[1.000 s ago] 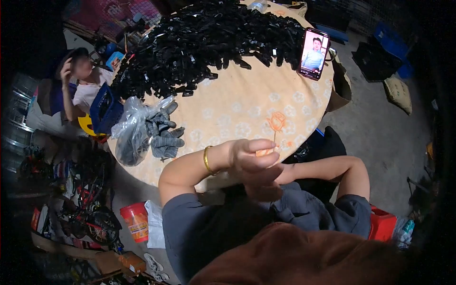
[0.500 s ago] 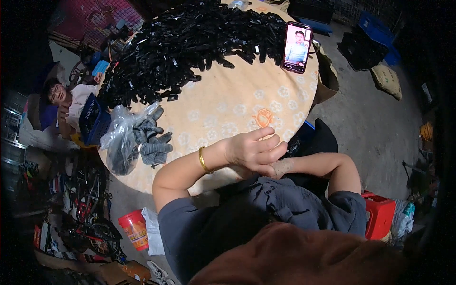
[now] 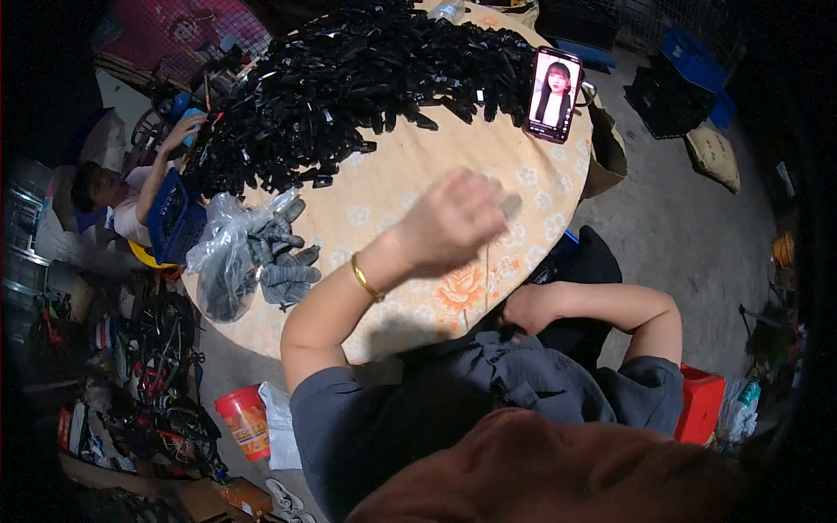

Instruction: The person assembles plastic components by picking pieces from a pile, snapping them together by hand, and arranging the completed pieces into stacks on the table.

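Observation:
My left hand, with a gold bangle at its wrist, hangs over the near right part of the cloth-covered table. Motion smears its fingers; a greyish blur shows by the fingertips, too unclear to name. My right hand is low at my lap, beside the table's near edge, its fingers curled inward and partly hidden. A large heap of small black plastic pieces covers the far part of the table. Upright at the far right edge stands a phone with a lit screen.
Grey gloves and a clear plastic bag lie at the table's left. A co-worker sits beyond a blue basket, one arm stretched to the heap. A red bucket and red stool stand on the floor.
My left hand has lifted away from my right wrist, up over the table. My right hand has drawn back toward my lap. The co-worker's arm now reaches to the heap; the phone's picture differs.

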Motion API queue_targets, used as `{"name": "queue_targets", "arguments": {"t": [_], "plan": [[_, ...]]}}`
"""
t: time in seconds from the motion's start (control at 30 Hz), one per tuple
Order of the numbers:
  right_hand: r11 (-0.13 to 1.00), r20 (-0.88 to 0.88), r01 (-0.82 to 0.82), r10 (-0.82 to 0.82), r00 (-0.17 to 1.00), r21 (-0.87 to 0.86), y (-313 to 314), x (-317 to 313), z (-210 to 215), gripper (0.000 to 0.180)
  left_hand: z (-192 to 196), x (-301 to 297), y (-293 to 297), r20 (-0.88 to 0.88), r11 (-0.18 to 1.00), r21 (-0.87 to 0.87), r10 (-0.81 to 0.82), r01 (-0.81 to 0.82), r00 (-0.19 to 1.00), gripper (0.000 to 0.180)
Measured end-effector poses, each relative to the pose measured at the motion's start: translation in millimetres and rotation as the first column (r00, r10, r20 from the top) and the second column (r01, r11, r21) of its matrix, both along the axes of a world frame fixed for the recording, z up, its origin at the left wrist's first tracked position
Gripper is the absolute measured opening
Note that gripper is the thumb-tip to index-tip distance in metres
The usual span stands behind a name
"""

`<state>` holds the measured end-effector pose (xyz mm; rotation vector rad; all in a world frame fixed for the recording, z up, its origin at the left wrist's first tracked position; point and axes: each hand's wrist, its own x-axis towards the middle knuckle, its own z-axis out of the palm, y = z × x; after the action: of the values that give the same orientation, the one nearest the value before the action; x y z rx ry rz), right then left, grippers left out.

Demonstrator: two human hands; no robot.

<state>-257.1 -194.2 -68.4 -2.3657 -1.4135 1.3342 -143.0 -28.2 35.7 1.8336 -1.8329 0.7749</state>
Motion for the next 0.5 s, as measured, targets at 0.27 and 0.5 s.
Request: {"name": "queue_targets", "arguments": {"t": [0.27,0.5], "plan": [[0.570,-0.254,0.451,-0.393,0.884,0.687,-26.3,89.4,125.4,0.032,17.3,158.9,73.1,-0.019,0.682,-0.148,0.722,-0.716,0.691,0.040],[-0.010,-0.088,0.287,-0.961,0.261,0.958,-39.8,304.6,98.6,0.053,-4.4,274.7,193.7,-0.555,0.043,0.049,0.832,-0.998,0.008,0.066]]}}
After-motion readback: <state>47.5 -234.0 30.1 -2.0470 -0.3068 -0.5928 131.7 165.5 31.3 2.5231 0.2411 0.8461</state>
